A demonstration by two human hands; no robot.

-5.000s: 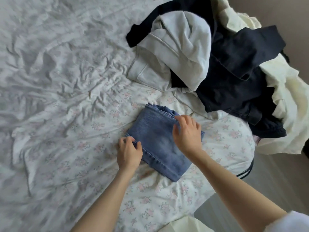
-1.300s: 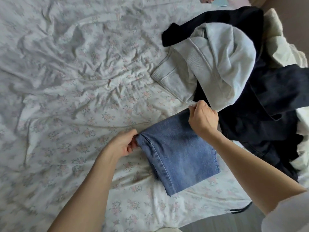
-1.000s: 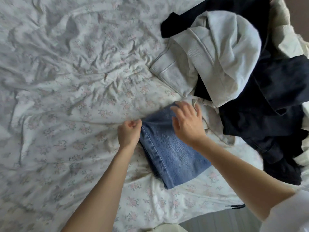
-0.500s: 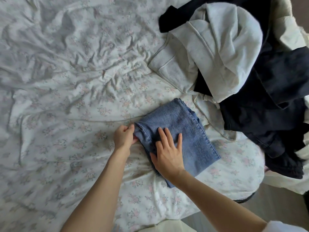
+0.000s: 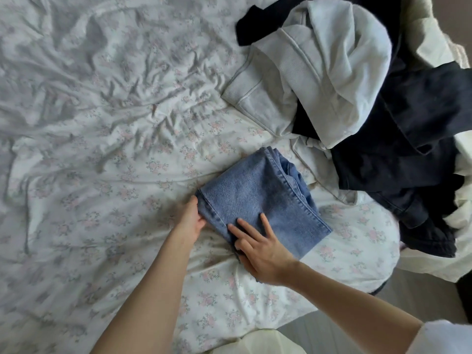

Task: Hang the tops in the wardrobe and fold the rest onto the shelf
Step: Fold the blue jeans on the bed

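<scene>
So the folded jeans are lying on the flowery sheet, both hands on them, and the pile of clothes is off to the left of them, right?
Not quite: the pile of clothes lies to the right of the folded jeans, not the left. The head view shows it. The rest holds: the jeans lie on the flowery sheet, with the left hand and right hand on them.

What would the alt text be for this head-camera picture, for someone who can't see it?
Seen from above, a person's left hand and right hand hold a folded pair of blue jeans on a rumpled floral bedsheet. The left grips its edge; the right lies on top. A heap of unfolded clothes, with a pale grey hoodie over dark garments, is at upper right.
</scene>
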